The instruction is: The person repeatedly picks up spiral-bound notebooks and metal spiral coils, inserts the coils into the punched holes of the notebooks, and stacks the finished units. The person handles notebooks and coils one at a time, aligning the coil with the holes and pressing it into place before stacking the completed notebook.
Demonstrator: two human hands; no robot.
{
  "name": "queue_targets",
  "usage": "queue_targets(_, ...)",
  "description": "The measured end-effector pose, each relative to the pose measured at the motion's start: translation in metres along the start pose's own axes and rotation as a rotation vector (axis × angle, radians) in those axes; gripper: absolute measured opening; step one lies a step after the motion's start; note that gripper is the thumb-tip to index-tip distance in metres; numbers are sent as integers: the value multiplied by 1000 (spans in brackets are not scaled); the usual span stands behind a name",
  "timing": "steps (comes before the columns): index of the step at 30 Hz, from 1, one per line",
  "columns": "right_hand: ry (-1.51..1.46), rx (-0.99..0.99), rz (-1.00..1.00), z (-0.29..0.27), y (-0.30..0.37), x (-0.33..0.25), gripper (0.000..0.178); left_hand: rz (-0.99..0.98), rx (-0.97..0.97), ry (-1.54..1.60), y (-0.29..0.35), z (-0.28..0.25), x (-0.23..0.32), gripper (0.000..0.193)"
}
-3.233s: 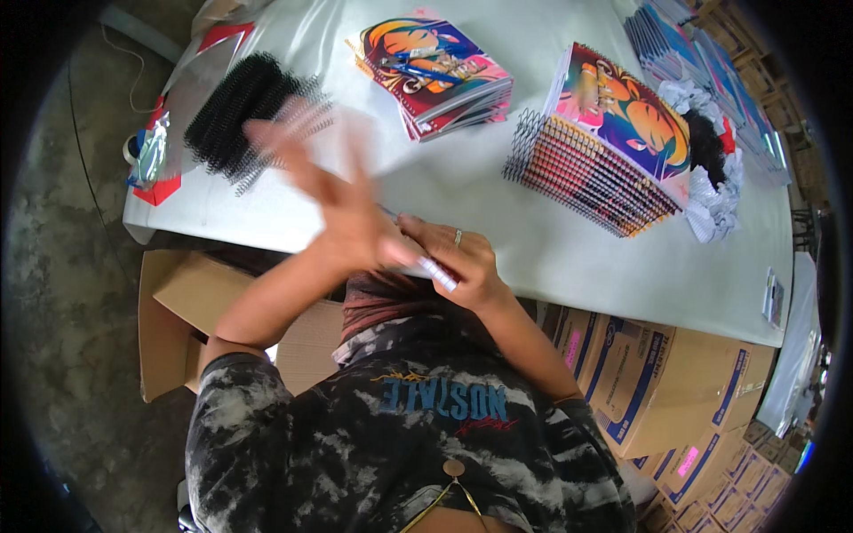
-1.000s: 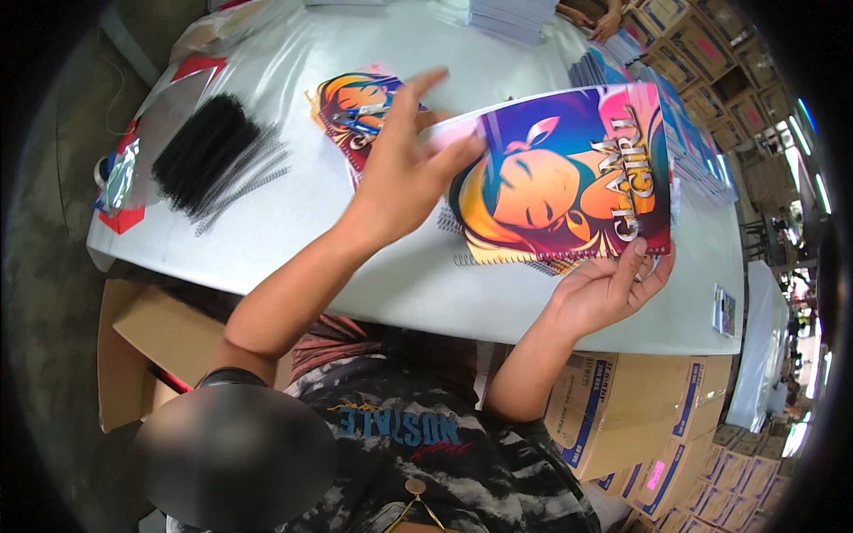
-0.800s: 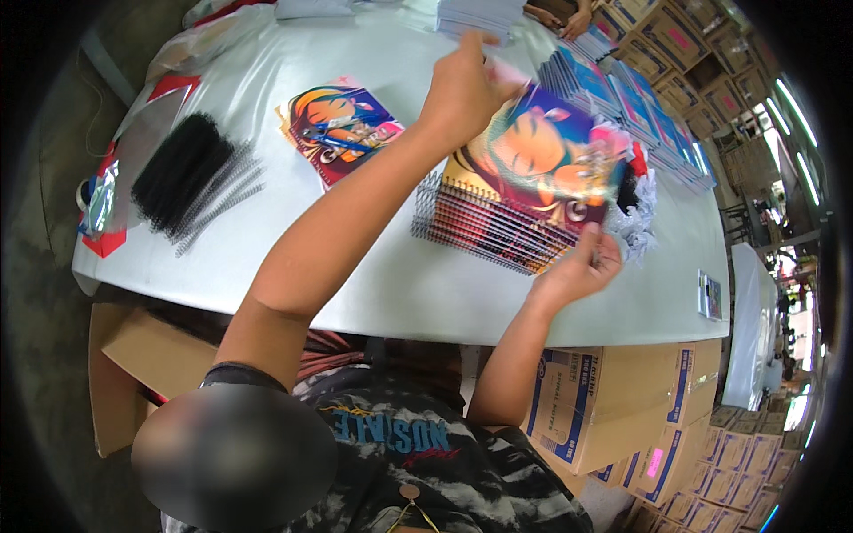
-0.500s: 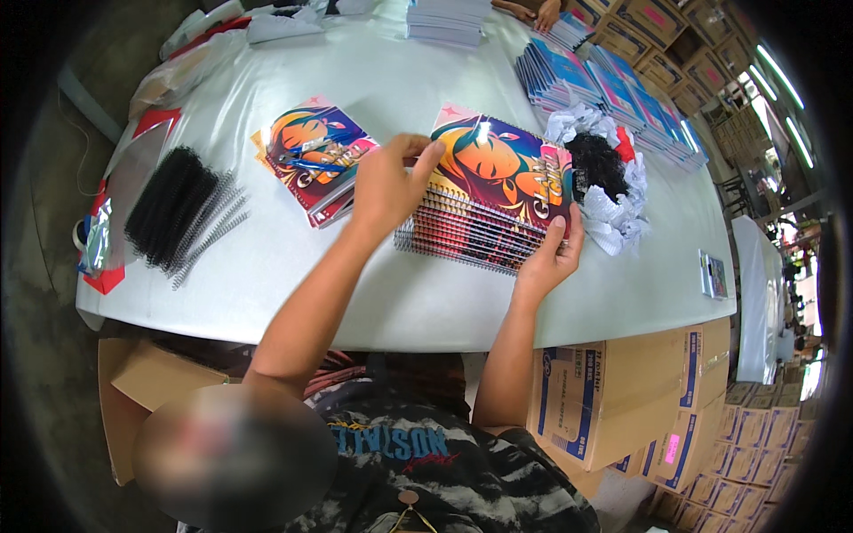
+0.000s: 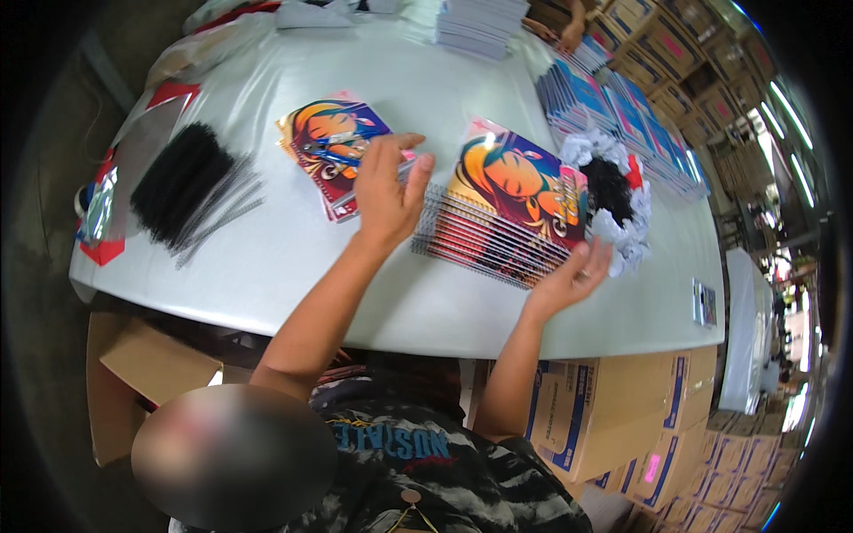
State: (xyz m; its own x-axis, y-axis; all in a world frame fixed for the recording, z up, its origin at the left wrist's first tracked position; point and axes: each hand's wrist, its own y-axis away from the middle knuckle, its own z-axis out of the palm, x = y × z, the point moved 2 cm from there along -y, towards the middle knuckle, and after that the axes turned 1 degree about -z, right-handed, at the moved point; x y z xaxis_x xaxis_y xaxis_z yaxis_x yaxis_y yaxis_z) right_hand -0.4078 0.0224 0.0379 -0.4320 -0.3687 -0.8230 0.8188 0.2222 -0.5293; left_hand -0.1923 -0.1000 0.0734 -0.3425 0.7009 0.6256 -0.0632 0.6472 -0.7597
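Note:
A fanned stack of spiral-bound notebooks [image 5: 520,191] with a colourful illustrated cover lies in front of me, its wire bindings overlapping toward my side. My left hand [image 5: 388,191] hovers just left of the stack, thumb and fingers apart, holding nothing. At the stack's lower right corner is my right hand [image 5: 573,277], fingers spread; whether it touches the edge I cannot tell. Left of the stack, partly hidden by my left hand, lies a smaller pile of similar covers [image 5: 324,120]. Blue-handled pliers [image 5: 330,153] rest on that pile.
Black wire spirals [image 5: 182,191] lie in a bunch at the left. Crumpled paper with black scraps [image 5: 609,191] sits right of the notebooks. Blue booklets [image 5: 582,98] and a white stack [image 5: 480,27] stand farther back, near another person's hands [image 5: 569,34]. Cardboard boxes [image 5: 604,400] stand below the table edge.
Both hands have come away from the top notebook, which now lies on the stack. My left hand has drawn off its left edge, and my right hand has opened. The whole view has shifted slightly.

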Motion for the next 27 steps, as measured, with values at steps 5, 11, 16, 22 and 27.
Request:
queue_targets(5,222,110,-241,-39,18,-26,46,262,-420,-655,16,-73,-25,27)
queue_targets(11,15,-16,-282,-15,44,-55,34,124,-723,-570,-30,-109,-51,40)
queue_targets(16,-188,-293,-352,16,68,-82,30,159,-1041,-360,-45,-110,-46,42)
queue_targets(22,-252,-483,-192,22,98,-86,18,119,-916,-625,-10,-116,-67,34)
queue_targets(27,-256,-671,-167,29,101,-94,26,-31,-788,-511,-69,-130,-48,20)
